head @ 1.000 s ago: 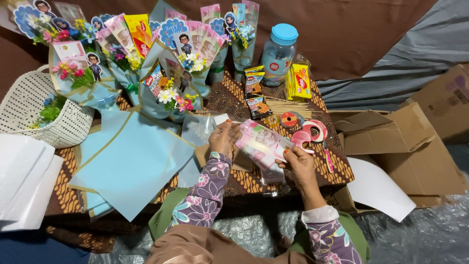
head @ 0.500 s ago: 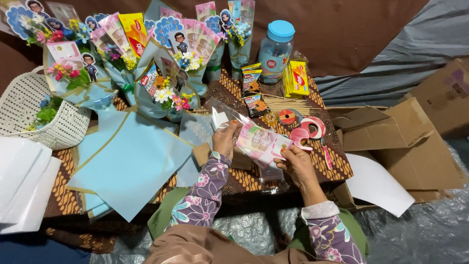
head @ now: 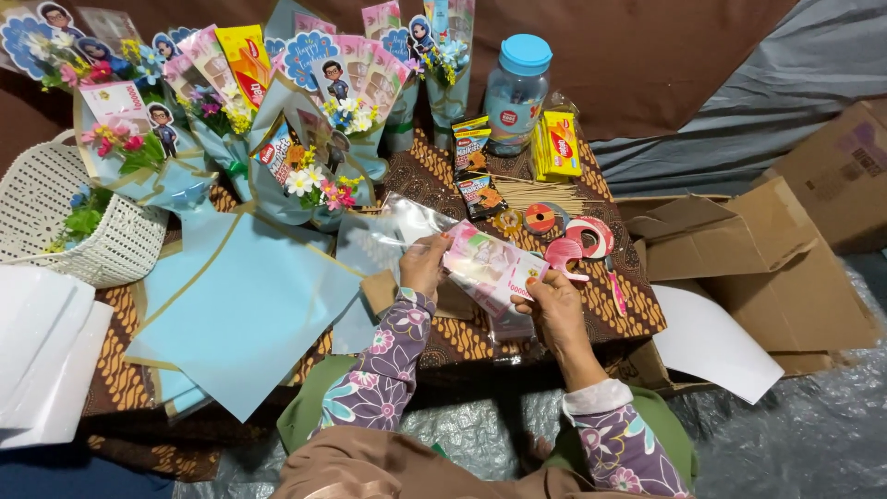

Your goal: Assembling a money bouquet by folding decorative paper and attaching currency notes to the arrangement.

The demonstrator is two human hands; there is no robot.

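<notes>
- Both hands met over the middle of the low table: the left hand (head: 423,266) pinched the near-left end of a pink banknote (head: 490,268), and the right hand (head: 557,300) gripped its right end from underneath, fingers curled round the edge.
- That banknote sat tilted between the two hands, just above the patterned brown tablecloth (head: 637,296); it seemed to lie inside or against a clear plastic sleeve (head: 388,236), though the glare made that hard to tell.
- Left of the left hand, a stack of pale blue paper sheets (head: 249,314) lay spread across the table, touching the sleeve.
- White sheets (head: 42,360) lay further left at the table's near corner.
- Just beyond the right hand lay a pink tape dispenser (head: 577,245), with a small roll of tape (head: 540,218) beside it.
- Behind those, a bundle of thin wooden skewers (head: 536,192) rested flat, next to small snack packets (head: 476,166).
- A white woven basket (head: 65,226) stood at the left, holding some greenery.
- Along the far edge stood a row of wrapped bouquets (head: 323,111) with flowers, cartoon cut-outs and more banknotes.
- A clear jar with a blue lid (head: 517,92) stood at the far right, a yellow packet (head: 559,143) leaning beside it.
- Open cardboard boxes (head: 767,249) sat on the floor to the right.
</notes>
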